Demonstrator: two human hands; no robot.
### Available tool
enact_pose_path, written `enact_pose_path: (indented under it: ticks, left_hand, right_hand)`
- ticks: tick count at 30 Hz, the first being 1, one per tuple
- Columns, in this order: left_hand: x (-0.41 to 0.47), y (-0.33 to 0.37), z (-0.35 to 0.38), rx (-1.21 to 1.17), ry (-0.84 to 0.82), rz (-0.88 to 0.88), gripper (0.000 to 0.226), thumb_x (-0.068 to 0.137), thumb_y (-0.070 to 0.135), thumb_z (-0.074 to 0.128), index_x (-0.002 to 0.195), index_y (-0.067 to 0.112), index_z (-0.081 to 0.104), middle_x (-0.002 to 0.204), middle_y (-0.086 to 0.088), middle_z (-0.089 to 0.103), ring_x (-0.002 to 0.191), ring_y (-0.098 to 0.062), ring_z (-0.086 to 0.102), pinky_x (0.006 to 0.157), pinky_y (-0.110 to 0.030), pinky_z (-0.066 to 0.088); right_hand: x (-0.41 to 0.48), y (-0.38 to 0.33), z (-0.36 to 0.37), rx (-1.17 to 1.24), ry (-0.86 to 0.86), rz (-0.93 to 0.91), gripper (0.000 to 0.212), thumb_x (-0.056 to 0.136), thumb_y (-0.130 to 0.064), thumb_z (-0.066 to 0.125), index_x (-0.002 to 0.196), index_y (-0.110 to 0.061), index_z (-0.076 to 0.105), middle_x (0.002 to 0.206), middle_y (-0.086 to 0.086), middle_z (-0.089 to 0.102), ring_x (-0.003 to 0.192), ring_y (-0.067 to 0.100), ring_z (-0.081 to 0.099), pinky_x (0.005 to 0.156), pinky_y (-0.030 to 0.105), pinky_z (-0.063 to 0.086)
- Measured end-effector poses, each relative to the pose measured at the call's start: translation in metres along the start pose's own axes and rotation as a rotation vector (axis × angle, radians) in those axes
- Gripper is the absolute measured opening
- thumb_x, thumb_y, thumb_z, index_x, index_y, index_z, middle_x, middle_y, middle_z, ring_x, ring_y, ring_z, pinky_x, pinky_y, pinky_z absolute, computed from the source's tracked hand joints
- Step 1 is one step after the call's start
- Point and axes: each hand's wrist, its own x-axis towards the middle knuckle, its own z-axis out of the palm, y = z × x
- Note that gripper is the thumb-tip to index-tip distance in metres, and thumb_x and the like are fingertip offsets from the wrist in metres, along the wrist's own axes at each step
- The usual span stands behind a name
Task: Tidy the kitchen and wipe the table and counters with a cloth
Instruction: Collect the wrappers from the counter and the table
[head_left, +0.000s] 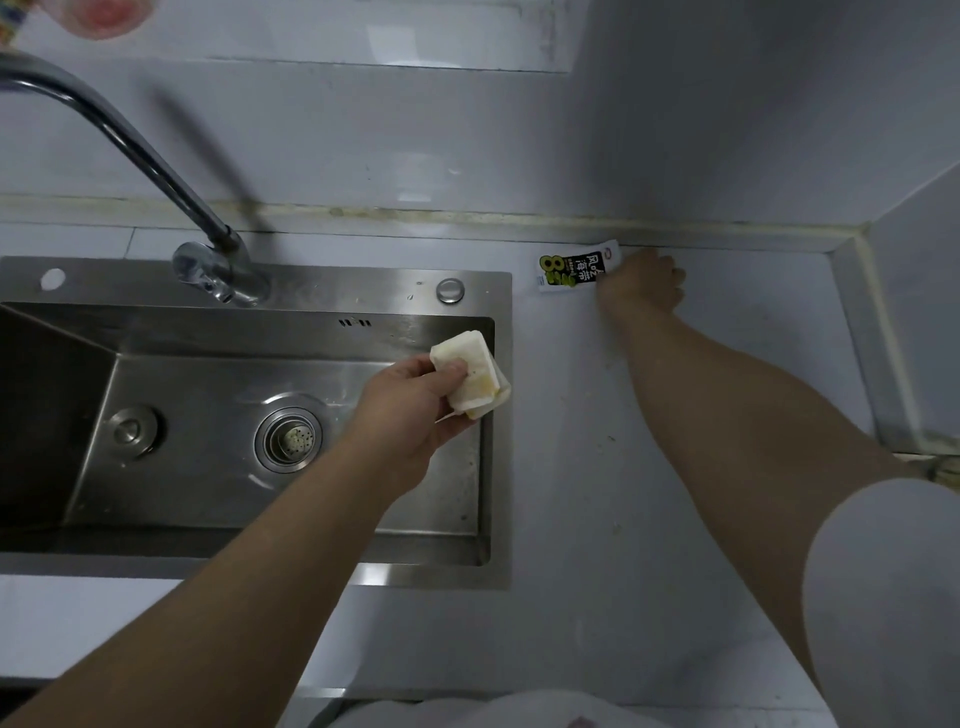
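Note:
My left hand (415, 400) grips a small stack of white, stained plastic trays (470, 379) over the right end of the steel sink (457, 561). My right hand (641, 283) reaches to the back of the white counter (597, 493) by the wall. Its fingers curl round the right end of a small snack packet (569, 267), white with black and green print. The packet lies flat on the counter beside the sink's back right corner.
A curved chrome tap (156, 171) rises from the sink's back rim. Drain strainer (288, 439) and a round plug (130, 428) sit in the basin. Tiled wall runs behind, and a side wall closes the counter at the right.

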Motion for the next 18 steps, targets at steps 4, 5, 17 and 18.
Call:
enact_pose_path:
  ticks: [4,5,17,18]
  left_hand:
    - [0.002,0.0,0.002,0.004,-0.002,0.002,0.02,0.097,0.007,0.059,0.117,0.005,0.062,0.106,-0.013,0.073,0.097,-0.026,0.071,0.076,-0.035,0.06]
    - [0.002,0.0,0.003,0.006,-0.006,0.003,0.02,0.097,0.008,0.06,0.117,0.005,0.062,0.106,-0.012,0.073,0.098,-0.026,0.071,0.077,-0.034,0.06]
    - [-0.008,-0.008,-0.007,-0.196,-0.042,0.049,0.021,0.095,0.009,0.062,0.115,0.003,0.064,0.106,-0.013,0.074,0.089,-0.019,0.073,0.076,-0.028,0.06]
    - [-0.011,-0.006,-0.01,-0.224,-0.037,0.063,0.021,0.095,0.009,0.062,0.114,0.002,0.064,0.106,-0.014,0.074,0.089,-0.019,0.073,0.075,-0.028,0.061]
  right_hand:
    - [-0.004,0.006,-0.002,0.098,0.055,-0.06,0.035,0.093,-0.03,0.054,0.122,-0.01,0.057,0.128,0.012,0.058,0.122,0.031,0.048,0.095,0.039,0.041]
    - [-0.008,0.008,-0.005,0.179,0.046,-0.068,0.033,0.093,-0.031,0.056,0.119,-0.01,0.06,0.123,0.01,0.061,0.118,0.03,0.053,0.09,0.035,0.043]
    - [-0.167,0.01,-0.021,1.296,-0.163,0.22,0.016,0.083,-0.016,0.076,0.094,-0.015,0.064,0.086,0.0,0.07,0.072,0.01,0.061,0.061,0.027,0.046]
    - [-0.184,0.004,-0.018,1.346,-0.248,0.241,0.016,0.083,-0.015,0.076,0.093,-0.017,0.064,0.087,0.0,0.07,0.074,0.011,0.061,0.061,0.026,0.043]
